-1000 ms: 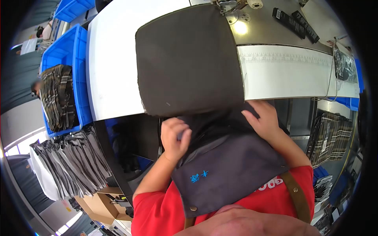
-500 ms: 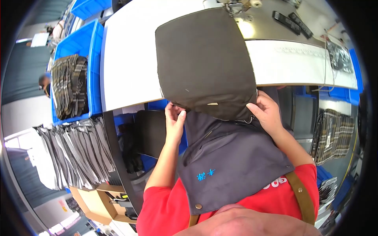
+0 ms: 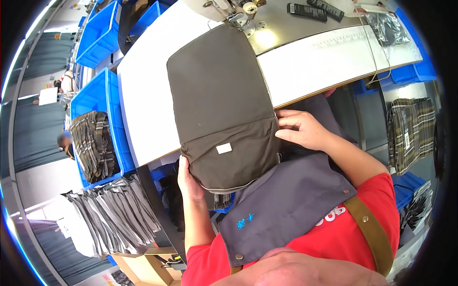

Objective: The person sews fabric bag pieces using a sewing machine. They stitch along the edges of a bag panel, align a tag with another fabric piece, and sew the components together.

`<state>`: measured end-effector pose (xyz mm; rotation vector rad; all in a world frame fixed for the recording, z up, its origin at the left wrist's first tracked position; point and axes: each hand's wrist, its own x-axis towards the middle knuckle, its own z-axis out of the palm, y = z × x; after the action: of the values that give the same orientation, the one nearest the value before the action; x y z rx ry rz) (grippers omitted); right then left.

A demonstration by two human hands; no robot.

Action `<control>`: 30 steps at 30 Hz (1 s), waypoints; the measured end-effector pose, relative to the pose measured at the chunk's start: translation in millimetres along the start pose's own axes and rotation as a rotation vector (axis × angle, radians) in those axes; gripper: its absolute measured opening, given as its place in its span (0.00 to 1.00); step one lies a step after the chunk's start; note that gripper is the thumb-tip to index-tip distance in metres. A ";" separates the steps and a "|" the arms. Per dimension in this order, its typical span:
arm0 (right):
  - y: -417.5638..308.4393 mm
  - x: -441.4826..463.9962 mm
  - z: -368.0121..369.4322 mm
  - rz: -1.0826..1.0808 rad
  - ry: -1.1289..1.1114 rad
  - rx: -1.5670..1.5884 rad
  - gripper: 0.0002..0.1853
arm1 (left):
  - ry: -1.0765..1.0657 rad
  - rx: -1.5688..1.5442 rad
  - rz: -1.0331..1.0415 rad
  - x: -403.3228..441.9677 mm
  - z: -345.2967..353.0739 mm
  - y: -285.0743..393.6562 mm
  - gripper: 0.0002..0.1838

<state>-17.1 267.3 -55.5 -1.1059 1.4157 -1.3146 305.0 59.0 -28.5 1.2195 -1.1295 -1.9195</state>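
Observation:
A dark fabric bag piece (image 3: 217, 88) reaches from the sewing table over its front edge toward my apron. Its lower part is softer and wrinkled, with a small white label (image 3: 223, 148) and a zipper (image 3: 234, 188) along the curved bottom edge. My left hand (image 3: 191, 182) holds the lower left side, thumb upright along the edge and fingers hidden behind the fabric. My right hand (image 3: 305, 129) is closed on the right edge, pinching it between thumb and fingers. At the far end of the piece stands the sewing machine (image 3: 234, 12).
A white table (image 3: 143, 100) spans the front. Blue bins (image 3: 121, 128) at left hold plaid fabric (image 3: 95, 143), above stacked grey-and-white pieces (image 3: 114, 214). Black packets (image 3: 307, 12) and a clear plastic bag (image 3: 389, 28) lie at right. More plaid fabric (image 3: 411, 133) sits lower right.
The lower part of the bag piece has unfolded toward me, exposing the whole label and zipper edge. My left hand has moved down and left along it; the view has shifted.

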 end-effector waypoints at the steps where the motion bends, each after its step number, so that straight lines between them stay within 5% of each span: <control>1: 4.5 0.8 4.4 0.001 0.008 0.008 0.15 | 0.018 -0.023 -0.054 -2.0 4.8 6.0 0.30; 4: 13.1 5.7 15.1 0.036 -0.033 0.480 0.19 | 0.021 -0.052 -0.136 -1.8 9.1 15.4 0.31; 7: 31.1 11.6 18.8 0.145 -0.161 0.406 0.18 | -0.015 -0.047 -0.148 -0.9 5.6 20.6 0.33; 11: 25.7 4.8 24.4 -0.155 0.032 0.031 0.28 | 0.017 -0.028 -0.108 -0.7 1.0 21.4 0.30; 19: 36.8 8.6 27.1 0.002 0.021 0.206 0.32 | 0.095 0.313 0.087 2.3 -2.0 12.5 0.11; 21: 38.4 8.4 21.8 0.053 -0.099 0.157 0.27 | 0.036 0.433 0.235 9.4 -12.0 14.0 0.08; 25: 41.3 11.0 27.1 0.024 -0.041 0.213 0.31 | 0.266 0.809 0.879 27.2 22.7 11.6 0.09; 27: 38.0 11.0 25.6 0.047 -0.068 0.261 0.30 | 0.006 1.240 1.021 20.7 71.2 31.6 0.19; 30: 32.4 10.8 20.9 0.079 -0.106 0.259 0.29 | -0.465 1.495 1.105 32.0 139.6 38.8 0.23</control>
<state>-0.3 253.6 -89.2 -0.9230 1.1627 -1.3207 165.9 62.4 23.3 0.3169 -2.8418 -0.2766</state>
